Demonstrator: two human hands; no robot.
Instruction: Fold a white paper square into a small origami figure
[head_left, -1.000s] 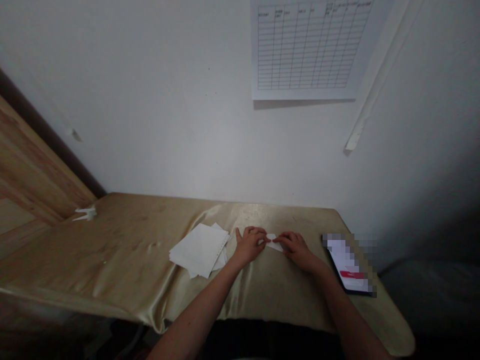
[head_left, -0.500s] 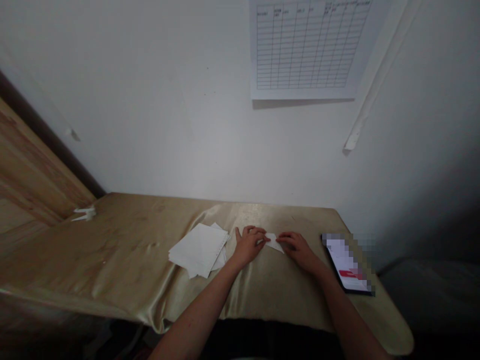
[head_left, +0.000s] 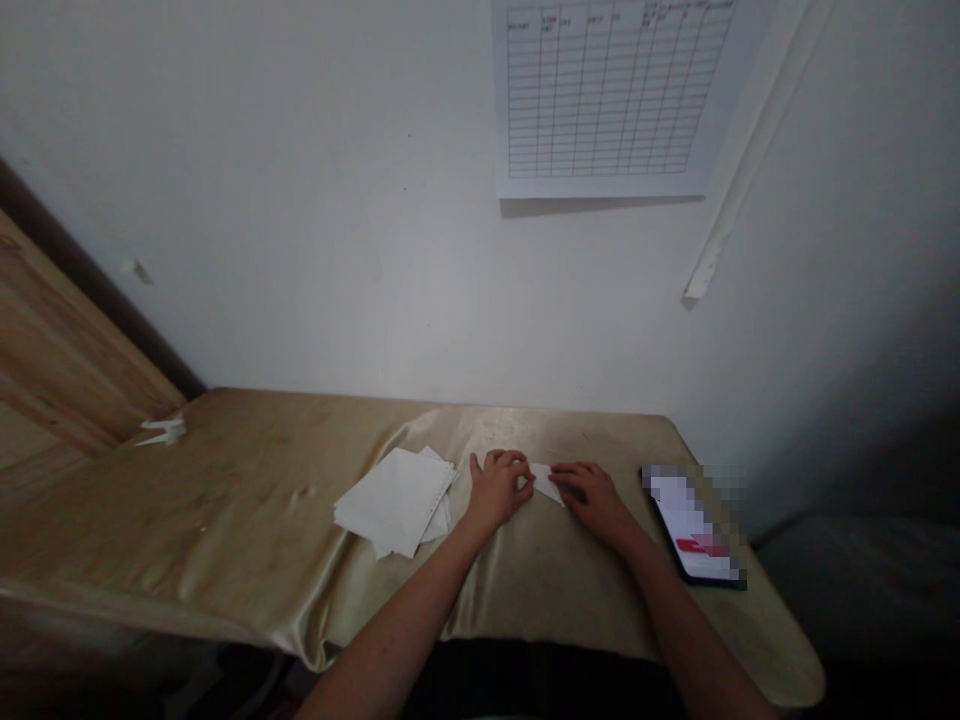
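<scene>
A small folded piece of white paper (head_left: 547, 483) lies on the cloth-covered table between my two hands. My left hand (head_left: 501, 484) grips its left end, thumb and fingertips brought together there. At the other end, the fingers of my right hand (head_left: 592, 492) are closed on the paper's right edge, partly covering it. To the left of my left hand rests a loose stack of white paper sheets (head_left: 394, 500), some with perforated edges.
A phone (head_left: 694, 530) with a lit, partly blurred screen lies right of my right arm. White scraps (head_left: 163, 431) sit at the table's far left, near a wooden panel (head_left: 60, 350). A printed chart (head_left: 600, 110) hangs on the wall behind the golden tablecloth (head_left: 247, 490).
My left fingers have drawn in slightly at the paper's left end, and my right fingers cover a little more of its right edge. The view has shifted slightly.
</scene>
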